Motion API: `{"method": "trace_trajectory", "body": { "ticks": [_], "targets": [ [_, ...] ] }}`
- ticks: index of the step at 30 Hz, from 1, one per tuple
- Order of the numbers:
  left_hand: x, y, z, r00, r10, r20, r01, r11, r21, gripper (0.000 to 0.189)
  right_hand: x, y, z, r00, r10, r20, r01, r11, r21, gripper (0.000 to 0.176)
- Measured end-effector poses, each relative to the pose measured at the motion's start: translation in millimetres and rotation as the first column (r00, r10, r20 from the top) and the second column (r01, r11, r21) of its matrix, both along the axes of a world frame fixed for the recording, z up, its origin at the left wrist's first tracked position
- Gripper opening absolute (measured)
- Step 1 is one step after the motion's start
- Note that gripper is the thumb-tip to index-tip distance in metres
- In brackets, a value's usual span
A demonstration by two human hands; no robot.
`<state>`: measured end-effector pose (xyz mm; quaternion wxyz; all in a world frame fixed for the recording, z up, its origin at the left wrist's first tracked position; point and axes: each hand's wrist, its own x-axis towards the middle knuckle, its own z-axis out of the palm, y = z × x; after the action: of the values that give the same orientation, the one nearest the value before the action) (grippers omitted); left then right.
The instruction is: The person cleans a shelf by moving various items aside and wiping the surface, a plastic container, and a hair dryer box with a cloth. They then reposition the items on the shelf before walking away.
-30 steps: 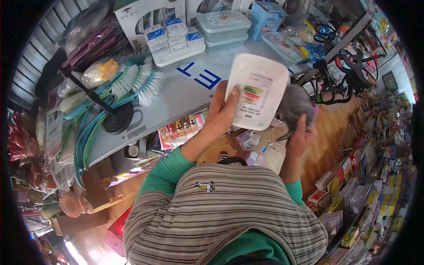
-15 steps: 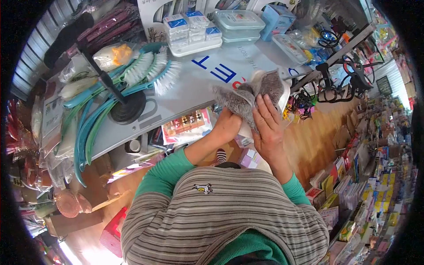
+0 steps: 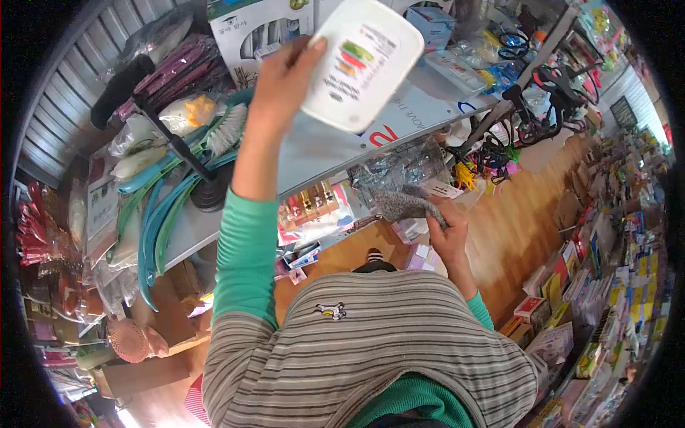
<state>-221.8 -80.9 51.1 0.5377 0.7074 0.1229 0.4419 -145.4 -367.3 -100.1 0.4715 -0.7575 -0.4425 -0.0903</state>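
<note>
My left hand [image 3: 285,78] is raised over the grey shelf and closed on the edge of a white rectangular plastic food container [image 3: 371,75]. The container is tilted, and its face with a printed vegetable label is turned toward me. It covers part of the shelf goods behind it. Lower and to the right, my right hand [image 3: 448,232] grips a grey fuzzy cloth [image 3: 403,207], which hangs off to the left of my fingers below the shelf's front edge.
Green and blue long-handled brushes [image 3: 168,192] lie at the shelf's left, beside a black stand [image 3: 207,189]. Boxed goods [image 3: 260,43] and a blue box [image 3: 432,28] stand at the back. Black straps [image 3: 549,107] hang at the right. Stacked goods [image 3: 571,314] line the floor on the right.
My left hand has left the cloth and now holds the white container up over the shelf. My right hand has dropped slightly, keeping the cloth. My view has shifted a little.
</note>
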Motion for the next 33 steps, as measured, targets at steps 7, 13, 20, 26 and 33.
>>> {"method": "trace_trajectory", "body": {
  "ticks": [7, 13, 20, 26, 33],
  "targets": [
    [89, 77, 36, 0.967, 0.016, -0.254, 0.061, 0.955, 0.292, 0.045, 23, 4, -3, 0.997, 0.018, 0.081, -0.024, 0.997, 0.076, 0.013],
    [156, 107, 46, 0.865, 0.170, -0.472, 0.067, 0.893, 0.445, 0.047, 55, -11, -11, 0.999, -0.047, -0.025, 0.050, 0.994, 0.101, 0.011],
    [216, 110, 41, 0.742, 0.437, -0.509, 0.010, 0.752, 0.659, 0.044, 104, -24, -27, 0.992, -0.123, -0.040, 0.127, 0.979, 0.158, 0.013],
    [206, 32, 18, 0.766, 0.636, 0.090, -0.224, 0.134, 0.965, 0.032, 143, -20, -41, 0.985, -0.135, -0.108, 0.149, 0.980, 0.134, 0.010],
    [210, 16, -22, 0.748, 0.662, -0.045, 0.038, 0.025, 0.999, 0.052, 167, -1, -41, 0.999, -0.032, -0.027, 0.035, 0.993, 0.110, 0.010]
  ]
}}
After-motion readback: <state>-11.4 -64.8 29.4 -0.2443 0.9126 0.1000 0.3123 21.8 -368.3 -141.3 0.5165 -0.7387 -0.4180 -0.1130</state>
